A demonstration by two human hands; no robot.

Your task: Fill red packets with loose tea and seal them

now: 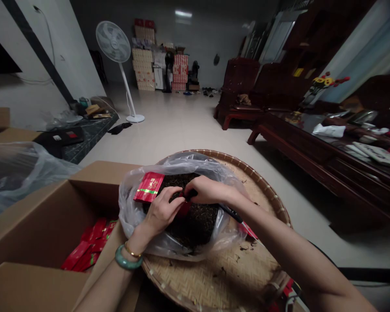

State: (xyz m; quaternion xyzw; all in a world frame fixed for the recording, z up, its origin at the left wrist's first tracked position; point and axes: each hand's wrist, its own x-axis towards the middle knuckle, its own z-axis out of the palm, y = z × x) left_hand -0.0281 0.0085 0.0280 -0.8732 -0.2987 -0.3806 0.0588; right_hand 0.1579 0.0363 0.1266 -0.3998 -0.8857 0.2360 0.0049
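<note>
A clear plastic bag (130, 190) full of dark loose tea leaves (195, 221) sits on a round woven bamboo tray (260, 182). My left hand (160, 212), with a green bangle on the wrist, is closed on small red packets (148, 187), one sticking up over the bag and another pinched lower down. My right hand (206, 190) is closed over the tea, gripping a dark scoop-like tool (230, 213) whose handle runs along my wrist. Both hands meet at the mouth of the lower red packet.
An open cardboard box (52, 216) on the left holds several red packets (89, 247). A dark wooden table (328, 160) stands at right, a white pedestal fan (115, 43) and stacked cartons (146, 65) at the back. A crumpled plastic bag (16, 169) lies far left.
</note>
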